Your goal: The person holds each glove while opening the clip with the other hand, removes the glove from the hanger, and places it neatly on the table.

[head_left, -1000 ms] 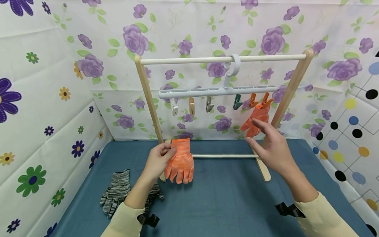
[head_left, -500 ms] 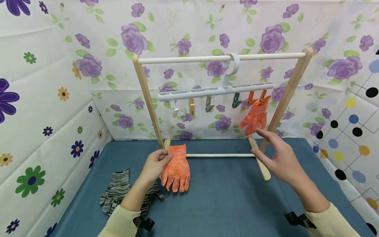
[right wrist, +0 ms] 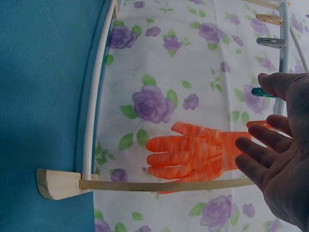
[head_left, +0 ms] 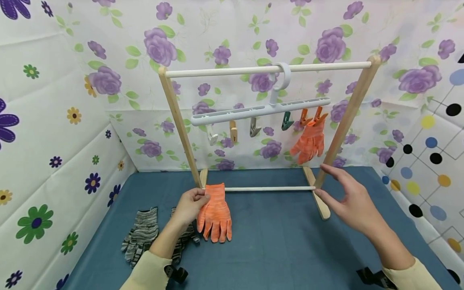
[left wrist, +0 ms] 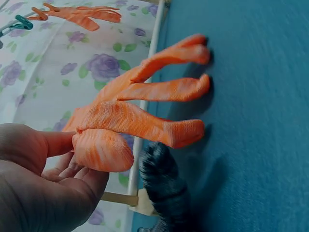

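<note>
My left hand point(head_left: 189, 206) pinches an orange knit glove point(head_left: 215, 217) by its cuff side, between thumb and fingers. The glove's fingers point down, close over the blue cloth in the left wrist view. My right hand point(head_left: 349, 199) is held with fingers relaxed and apart, holding nothing, in front of the rack's right foot. Another orange glove point(head_left: 309, 141) hangs from an orange clothespin point(head_left: 319, 114) at the right end of the grey-white hanger point(head_left: 261, 109). More clips dangle along the bar: a green one point(head_left: 287, 121), a grey one point(head_left: 255, 127), a wooden one point(head_left: 233, 131) and a white one point(head_left: 212, 135).
A wooden rack point(head_left: 355, 104) with a white top rod point(head_left: 224, 71) carries the hanger. Grey-black striped gloves point(head_left: 143, 229) lie on the blue cloth point(head_left: 275, 241) at the left, partly behind my left forearm. Flowered sheets point(head_left: 203, 36) wall the back and sides.
My left hand has lowered the orange glove toward the cloth. My right hand has moved right and down, away from the hanging glove. The hanger has tilted slightly, its right end higher.
</note>
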A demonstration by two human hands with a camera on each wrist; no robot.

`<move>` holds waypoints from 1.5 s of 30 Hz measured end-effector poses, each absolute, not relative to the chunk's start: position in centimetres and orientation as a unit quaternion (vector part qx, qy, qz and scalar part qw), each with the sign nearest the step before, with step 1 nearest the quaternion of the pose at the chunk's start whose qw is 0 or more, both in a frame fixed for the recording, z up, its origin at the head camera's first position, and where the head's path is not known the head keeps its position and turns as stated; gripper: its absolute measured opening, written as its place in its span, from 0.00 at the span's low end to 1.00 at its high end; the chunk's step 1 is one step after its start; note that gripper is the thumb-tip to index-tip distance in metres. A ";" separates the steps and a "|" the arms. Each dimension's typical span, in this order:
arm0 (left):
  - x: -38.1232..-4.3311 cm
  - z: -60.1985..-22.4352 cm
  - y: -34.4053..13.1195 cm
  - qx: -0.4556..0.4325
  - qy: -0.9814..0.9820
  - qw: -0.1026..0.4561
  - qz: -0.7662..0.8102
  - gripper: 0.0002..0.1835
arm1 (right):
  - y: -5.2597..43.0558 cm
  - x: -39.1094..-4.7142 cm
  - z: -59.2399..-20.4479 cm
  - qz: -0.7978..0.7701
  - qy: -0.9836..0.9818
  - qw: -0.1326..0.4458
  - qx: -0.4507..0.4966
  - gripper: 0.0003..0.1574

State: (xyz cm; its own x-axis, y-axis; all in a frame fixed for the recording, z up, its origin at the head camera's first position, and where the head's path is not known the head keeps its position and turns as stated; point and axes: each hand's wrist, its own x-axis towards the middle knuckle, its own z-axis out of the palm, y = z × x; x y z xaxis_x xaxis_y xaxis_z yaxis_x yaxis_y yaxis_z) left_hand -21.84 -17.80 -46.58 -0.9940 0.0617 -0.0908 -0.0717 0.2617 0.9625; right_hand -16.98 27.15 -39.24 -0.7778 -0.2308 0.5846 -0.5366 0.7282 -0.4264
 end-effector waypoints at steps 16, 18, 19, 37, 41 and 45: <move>-22.2 -48.1 -16.9 0.036 0.904 0.021 0.426 0.16 | 28.5 -16.3 -40.0 0.310 -0.892 0.260 0.202 0.51; -22.2 -48.0 -16.7 0.035 0.909 0.023 0.415 0.18 | 28.7 -16.2 -39.9 0.309 -0.892 0.263 0.198 0.51; -22.2 -48.0 -16.7 0.036 0.910 0.024 0.411 0.20 | 28.9 -16.1 -39.9 0.309 -0.892 0.264 0.195 0.52; -22.6 -48.5 -16.3 0.059 0.931 0.003 0.360 0.27 | 30.7 -15.8 -38.9 0.309 -0.888 0.291 0.178 0.51; -22.6 -48.2 -16.0 0.052 0.939 -0.010 0.340 0.27 | 31.0 -15.9 -38.5 0.309 -0.889 0.289 0.175 0.51; -22.6 -47.7 -15.4 0.046 0.946 -0.019 0.320 0.27 | 31.1 -16.0 -38.2 0.310 -0.890 0.287 0.174 0.51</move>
State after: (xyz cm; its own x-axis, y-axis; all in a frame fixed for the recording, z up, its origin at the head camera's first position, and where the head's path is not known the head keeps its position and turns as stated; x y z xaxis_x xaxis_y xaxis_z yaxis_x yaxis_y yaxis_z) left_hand -22.63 -15.41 -47.73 -0.9951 0.0746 0.0645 0.0984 0.7914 0.6033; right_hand -16.02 31.13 -38.21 -0.7752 -0.1312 0.6180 -0.4866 0.7479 -0.4515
